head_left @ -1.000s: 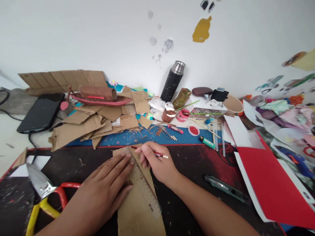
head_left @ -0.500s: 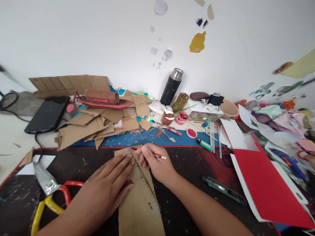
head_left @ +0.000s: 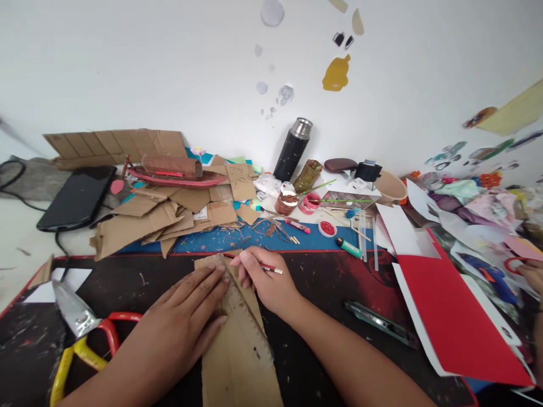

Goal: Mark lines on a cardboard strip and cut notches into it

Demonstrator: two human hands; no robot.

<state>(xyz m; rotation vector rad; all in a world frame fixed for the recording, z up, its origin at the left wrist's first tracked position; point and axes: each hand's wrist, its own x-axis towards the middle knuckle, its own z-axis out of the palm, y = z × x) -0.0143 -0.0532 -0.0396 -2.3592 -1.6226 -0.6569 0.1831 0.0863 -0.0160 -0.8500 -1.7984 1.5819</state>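
The pencil (head_left: 271,269) is pinched by the right fingers (head_left: 251,264) beside the slanting ruler (head_left: 247,325), pressed under flat left fingers (head_left: 199,285).

Co-worker's hand (head_left: 533,273), apparently, further into view

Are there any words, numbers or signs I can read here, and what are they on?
No, none can be read.
Ruler: marks along the edge, too small.
White label among the cardboard: dark print, too blurred.
Pencil: any print is too small to tell.
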